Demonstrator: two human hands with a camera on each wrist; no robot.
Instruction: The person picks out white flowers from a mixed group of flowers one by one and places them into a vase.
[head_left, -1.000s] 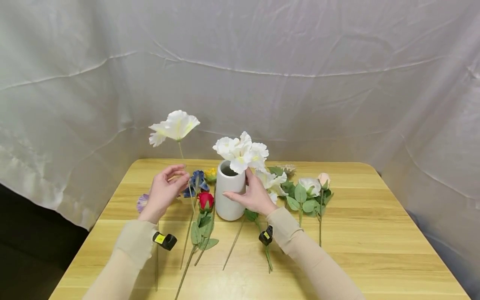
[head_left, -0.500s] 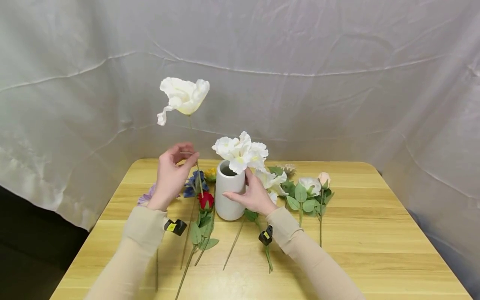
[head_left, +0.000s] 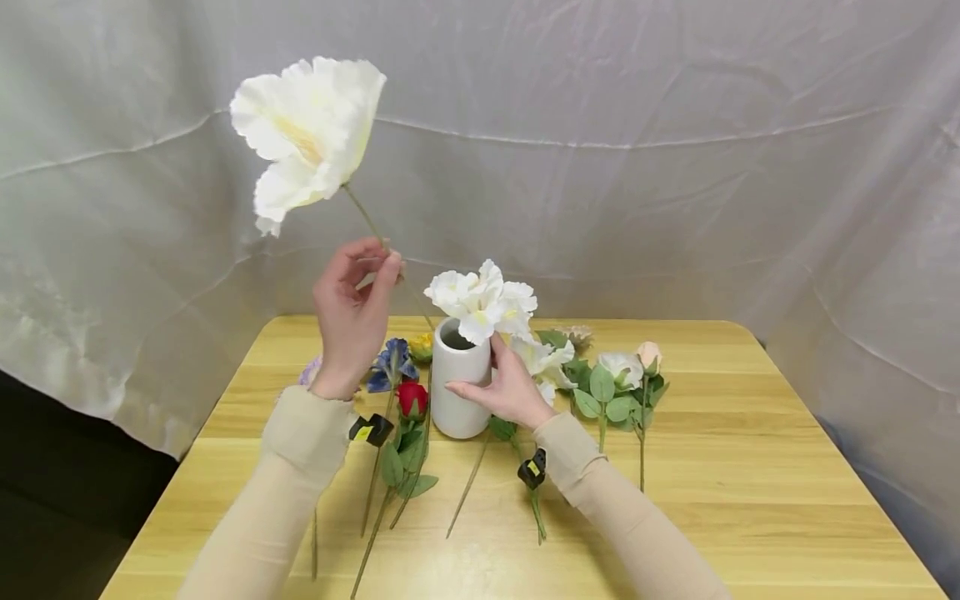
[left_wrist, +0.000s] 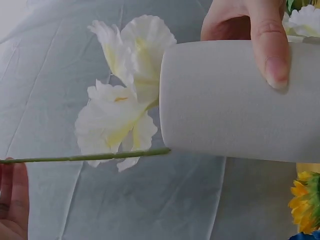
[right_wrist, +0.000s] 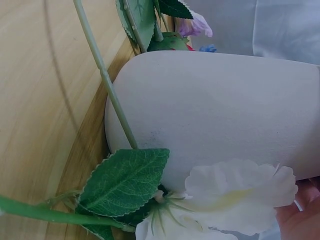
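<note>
Left grip (head_left: pixel 356 312) pinches a stem (head_left: pixel 363 213); wider right grip (head_left: pixel 512 390) holds a vase (head_left: pixel 456 371).

L hand (left_wrist: pixel 14 205) & vase (left_wrist: pixel 225 110) cut off in L-wrist view, purple flwr (head_left: pixel 309 372) partly hidden.

White vase (head_left: pixel 459 396), yellow-streaked white flower (head_left: pixel 330 125), red rose (head_left: pixel 412 400), blue bloom (head_left: pixel 392 367), yellowish wood-grained table (head_left: pixel 750 467)

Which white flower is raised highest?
The large ruffled white flower whose thin green stem the left hand pinches. Another ruffled white bloom sits in the white cylindrical vase; a third bloom and the white rose are lower.
</note>
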